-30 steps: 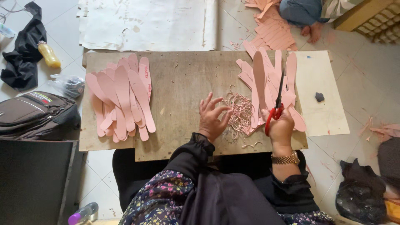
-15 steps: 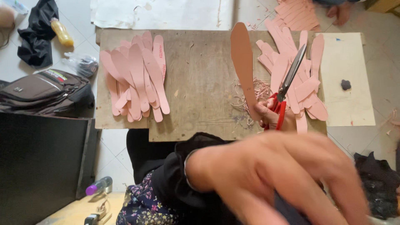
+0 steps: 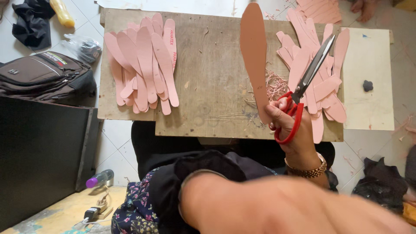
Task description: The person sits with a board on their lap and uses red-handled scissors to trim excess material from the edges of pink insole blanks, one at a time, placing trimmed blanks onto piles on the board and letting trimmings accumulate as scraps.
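Observation:
My right hand [image 3: 297,132] grips red-handled scissors [image 3: 311,73], blades pointing up and right, and also pinches the lower end of a long brownish-pink sole-shaped piece [image 3: 253,52] that stands upright over the wooden board [image 3: 212,73]. My left hand [image 3: 294,208] is a large blur close to the camera at the bottom, and its fingers cannot be made out. One pile of pink sole-shaped cutouts [image 3: 143,65] lies on the board's left, and another pile [image 3: 303,52] lies on its right behind the scissors. Thin pink trimmings [image 3: 273,84] lie near the piece.
A white sheet [image 3: 368,73] with a small dark object [image 3: 367,85] lies right of the board. A dark backpack [image 3: 43,73], a plastic bag [image 3: 84,45], a yellow bottle [image 3: 63,12] and black cloth [image 3: 30,21] lie left. A black panel [image 3: 39,156] stands lower left.
My right hand lifted the scissors and a sole-shaped piece off the board. My left hand left the trimmings and swung up close to the camera. The view shifted left.

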### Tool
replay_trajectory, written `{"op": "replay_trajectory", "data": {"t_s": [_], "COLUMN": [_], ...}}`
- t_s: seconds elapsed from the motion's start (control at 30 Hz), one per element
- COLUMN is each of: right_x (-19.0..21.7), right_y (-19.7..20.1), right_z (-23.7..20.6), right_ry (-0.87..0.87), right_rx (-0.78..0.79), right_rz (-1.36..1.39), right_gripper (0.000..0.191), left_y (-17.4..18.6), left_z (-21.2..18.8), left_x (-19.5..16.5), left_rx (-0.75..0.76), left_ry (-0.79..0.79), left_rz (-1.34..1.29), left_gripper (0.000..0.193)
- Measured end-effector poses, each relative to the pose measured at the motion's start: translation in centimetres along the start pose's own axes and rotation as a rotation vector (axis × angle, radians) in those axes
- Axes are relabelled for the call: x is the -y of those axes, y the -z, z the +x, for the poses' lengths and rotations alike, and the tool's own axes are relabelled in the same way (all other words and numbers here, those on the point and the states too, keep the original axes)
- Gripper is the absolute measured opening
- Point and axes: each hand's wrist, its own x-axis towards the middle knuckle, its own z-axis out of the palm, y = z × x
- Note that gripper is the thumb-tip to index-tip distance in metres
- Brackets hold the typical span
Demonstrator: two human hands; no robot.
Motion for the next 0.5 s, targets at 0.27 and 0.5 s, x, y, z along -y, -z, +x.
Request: {"op": "replay_trajectory", "data": {"t_s": [0.27,0.5], "right_x": [1.8,1.8], "right_y": [-4.1,-7.2], "right_z": [-0.7,-0.4], "right_ry": [0.022,0.093], "right_rx": [0.151,0.246], "right_rz": [0.079,0.115], "right_gripper": [0.024,0.018], "left_y": [8.0,10.8], "left_z": [-6.9,-10.1], "left_x": [0.5,3.3], "left_rx": [-0.904,-0.817], "left_ry": [0.097,0.363], "left_rz": [0.958,0.635], "left_gripper": [0.038,0.019]}}
